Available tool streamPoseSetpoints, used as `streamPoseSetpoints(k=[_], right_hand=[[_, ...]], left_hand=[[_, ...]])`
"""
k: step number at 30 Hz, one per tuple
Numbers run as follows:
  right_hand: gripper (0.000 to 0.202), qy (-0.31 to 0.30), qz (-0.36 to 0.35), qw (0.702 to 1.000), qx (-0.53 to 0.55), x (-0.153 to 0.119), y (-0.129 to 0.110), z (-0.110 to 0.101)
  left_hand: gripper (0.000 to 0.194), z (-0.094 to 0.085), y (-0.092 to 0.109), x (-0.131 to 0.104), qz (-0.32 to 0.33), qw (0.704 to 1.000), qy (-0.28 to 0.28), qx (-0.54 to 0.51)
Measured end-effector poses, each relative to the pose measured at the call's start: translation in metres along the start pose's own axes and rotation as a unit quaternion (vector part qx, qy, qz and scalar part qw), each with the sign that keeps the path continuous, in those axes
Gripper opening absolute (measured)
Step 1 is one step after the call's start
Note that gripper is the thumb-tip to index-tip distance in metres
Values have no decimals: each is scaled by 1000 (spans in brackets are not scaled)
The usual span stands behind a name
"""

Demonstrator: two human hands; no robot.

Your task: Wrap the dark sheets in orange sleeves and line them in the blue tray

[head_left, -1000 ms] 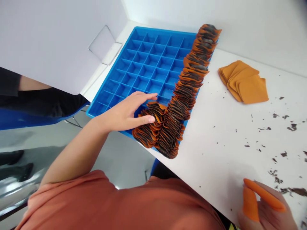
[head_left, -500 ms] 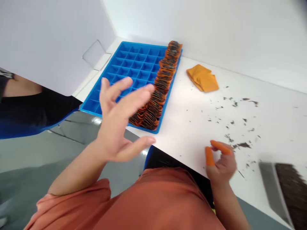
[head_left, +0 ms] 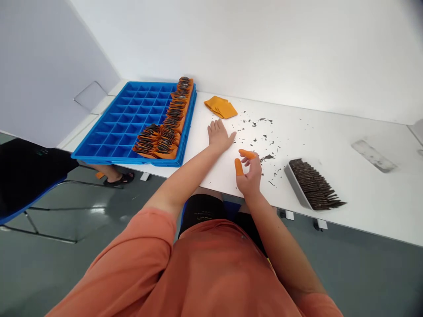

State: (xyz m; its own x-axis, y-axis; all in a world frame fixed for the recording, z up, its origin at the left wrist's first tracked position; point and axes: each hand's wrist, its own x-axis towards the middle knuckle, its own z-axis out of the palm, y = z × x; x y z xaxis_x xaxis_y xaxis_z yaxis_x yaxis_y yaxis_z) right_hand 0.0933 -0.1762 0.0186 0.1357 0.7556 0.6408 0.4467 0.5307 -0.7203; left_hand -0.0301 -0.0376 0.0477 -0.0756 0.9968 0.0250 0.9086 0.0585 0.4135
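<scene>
My left hand [head_left: 219, 135] lies flat and open on the white table, fingers stretched toward a small stack of yellow-orange packets [head_left: 220, 107] just beyond it. Orange finger cots cover the thumb and a finger of my right hand [head_left: 250, 176], held apart with nothing visible between them. It is near the table's front edge, beside scattered dark flakes [head_left: 268, 156]. To the right, a white container [head_left: 299, 187] holds a row of thin dark sheets [head_left: 312, 180]. Orange packets with dark contents [head_left: 175, 113] fill the right-hand compartments of a blue divided tray [head_left: 132, 161].
A flat translucent piece [head_left: 373, 155] lies at the table's far right. A white wall [head_left: 264, 53] runs along the back and a grey partition [head_left: 49, 66] stands at left. Beyond the partition are a chair [head_left: 39, 198] and part of another person's leg and sandal [head_left: 120, 178].
My left hand has come down from above the tray's front and moved right onto the table. My right hand keeps its finger-apart pose. The view has shifted, showing more of the right side.
</scene>
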Motion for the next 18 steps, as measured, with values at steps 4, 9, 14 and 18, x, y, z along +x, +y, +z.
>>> streamPoseSetpoints(k=[4,9,14,18], right_hand=[[28,5,11,1000,1,0,1,3],[31,24,17,1000,-2,-2,0,5],[30,20,15,1000,11,-3,1,6],[34,18,22,1000,13,-4,2,6]], left_hand=[[103,12,13,34,-1,1000,28,0],[107,7,9,81,-26,999,35,-5],[99,4,5,107,-44,997,63,-24],[80,3,7,107,-44,996,71,-23]])
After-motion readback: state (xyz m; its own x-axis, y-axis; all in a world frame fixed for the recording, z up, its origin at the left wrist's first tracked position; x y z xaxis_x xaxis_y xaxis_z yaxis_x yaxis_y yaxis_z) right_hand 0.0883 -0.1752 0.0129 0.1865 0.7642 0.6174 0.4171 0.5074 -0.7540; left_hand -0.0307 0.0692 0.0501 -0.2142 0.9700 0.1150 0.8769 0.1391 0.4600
